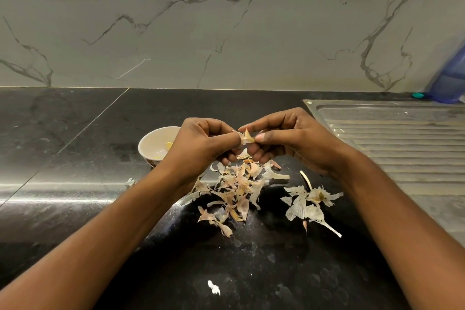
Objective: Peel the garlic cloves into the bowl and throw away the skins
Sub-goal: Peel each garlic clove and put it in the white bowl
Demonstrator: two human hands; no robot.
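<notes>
Pinching what, between the two hands? — DESK

A garlic clove (247, 137), held just right of the bowl (151, 138) and raised above the counter (75, 158). The left hand (203, 143) grips it from the bowl side with its fingers curled in. The right hand (284, 138) nips the loose skin between thumb and forefinger from the far side. — PHOTOGRAPHER

Which way does it lie? — DESK

Pointed end up, as far as I can tell, though most of the clove is hidden by the thumbs. The skin looks set to be pulled rightward, away from the bowl. — PHOTOGRAPHER

And the drop? — DESK

The left hand is the nearer one and covers part of the bowl's right rim. A short swing that way would likely land the clove beside the peeled pieces (169, 145) inside. The skins (236, 189) lie heaped on the counter right of the bowl and nearer the person. A second scatter (307, 204) sits further right, and none has been thrown away yet. — PHOTOGRAPHER
</notes>
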